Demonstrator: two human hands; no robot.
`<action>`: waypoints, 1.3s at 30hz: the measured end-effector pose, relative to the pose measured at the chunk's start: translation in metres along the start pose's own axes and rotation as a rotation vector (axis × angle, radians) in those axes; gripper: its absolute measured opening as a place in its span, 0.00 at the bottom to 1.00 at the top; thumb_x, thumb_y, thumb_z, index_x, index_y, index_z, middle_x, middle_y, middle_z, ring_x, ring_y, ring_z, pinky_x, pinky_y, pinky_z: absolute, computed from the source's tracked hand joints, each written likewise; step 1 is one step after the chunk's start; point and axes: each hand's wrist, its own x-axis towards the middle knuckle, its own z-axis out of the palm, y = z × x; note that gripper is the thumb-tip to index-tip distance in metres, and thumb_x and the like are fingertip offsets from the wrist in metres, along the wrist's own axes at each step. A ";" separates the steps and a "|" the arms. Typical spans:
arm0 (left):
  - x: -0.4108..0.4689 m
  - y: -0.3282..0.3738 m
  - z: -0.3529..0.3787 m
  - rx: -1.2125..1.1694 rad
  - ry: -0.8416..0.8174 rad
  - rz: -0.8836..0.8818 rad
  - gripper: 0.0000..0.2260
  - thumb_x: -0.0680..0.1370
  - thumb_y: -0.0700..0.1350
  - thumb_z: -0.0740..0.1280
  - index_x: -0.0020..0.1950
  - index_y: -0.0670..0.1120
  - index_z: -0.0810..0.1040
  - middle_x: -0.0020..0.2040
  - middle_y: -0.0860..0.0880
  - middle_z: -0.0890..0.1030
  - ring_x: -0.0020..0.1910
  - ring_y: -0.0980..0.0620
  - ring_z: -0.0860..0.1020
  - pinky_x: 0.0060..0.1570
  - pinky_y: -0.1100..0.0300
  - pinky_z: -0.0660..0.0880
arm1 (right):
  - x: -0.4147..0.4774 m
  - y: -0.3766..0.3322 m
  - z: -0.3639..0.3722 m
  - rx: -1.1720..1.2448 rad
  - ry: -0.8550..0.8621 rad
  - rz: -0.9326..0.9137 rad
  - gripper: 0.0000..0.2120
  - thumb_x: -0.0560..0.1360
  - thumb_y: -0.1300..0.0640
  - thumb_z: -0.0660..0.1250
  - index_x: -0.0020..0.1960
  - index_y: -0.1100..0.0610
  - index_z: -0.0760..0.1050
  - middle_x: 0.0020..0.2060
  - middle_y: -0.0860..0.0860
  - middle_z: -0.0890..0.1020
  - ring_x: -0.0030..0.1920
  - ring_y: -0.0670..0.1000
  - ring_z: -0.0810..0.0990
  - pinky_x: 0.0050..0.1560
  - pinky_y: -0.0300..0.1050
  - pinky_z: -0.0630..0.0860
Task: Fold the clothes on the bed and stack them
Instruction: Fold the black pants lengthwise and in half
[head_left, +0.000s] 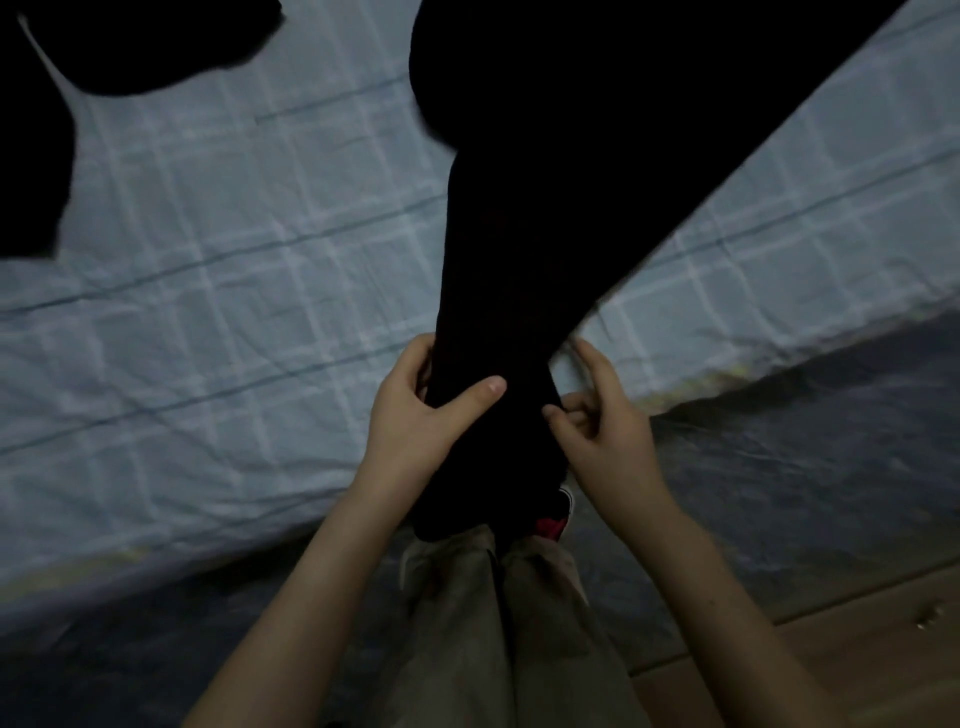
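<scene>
A long black garment (545, 182) stretches from the top right of the bed down over its near edge to my legs. My left hand (421, 410) grips its narrow lower end, thumb across the top of the cloth. My right hand (597, 421) is beside the same end on the right, fingers curled and touching the cloth's edge; whether it pinches the fabric is unclear. Another black garment (78, 62) lies at the top left of the bed, partly cut off by the frame.
The bed (234, 270) has a pale blue checked sheet, and its dark side (779, 441) drops to a wooden floor (831, 649) at the lower right. My beige trousers (493, 623) and a red and black shoe (553, 519) are below the hands.
</scene>
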 end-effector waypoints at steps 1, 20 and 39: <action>-0.002 -0.001 -0.001 0.011 -0.001 -0.004 0.18 0.68 0.54 0.76 0.55 0.54 0.78 0.49 0.57 0.84 0.50 0.60 0.82 0.44 0.69 0.76 | -0.004 -0.001 0.001 0.005 -0.034 -0.011 0.32 0.77 0.63 0.67 0.77 0.44 0.61 0.38 0.45 0.78 0.38 0.42 0.78 0.41 0.37 0.74; -0.013 -0.020 -0.020 -0.277 -0.039 -0.004 0.11 0.81 0.38 0.63 0.60 0.48 0.80 0.54 0.54 0.85 0.56 0.57 0.82 0.50 0.69 0.76 | -0.013 -0.045 0.060 0.123 0.160 -0.097 0.32 0.74 0.54 0.74 0.74 0.44 0.67 0.60 0.45 0.73 0.51 0.27 0.74 0.47 0.24 0.72; 0.019 0.024 -0.060 -0.333 -0.217 -0.125 0.20 0.83 0.43 0.59 0.75 0.43 0.65 0.36 0.58 0.69 0.32 0.62 0.67 0.31 0.67 0.63 | -0.027 -0.089 0.023 0.528 0.128 -0.193 0.27 0.80 0.72 0.57 0.74 0.52 0.65 0.69 0.56 0.75 0.70 0.57 0.73 0.68 0.57 0.72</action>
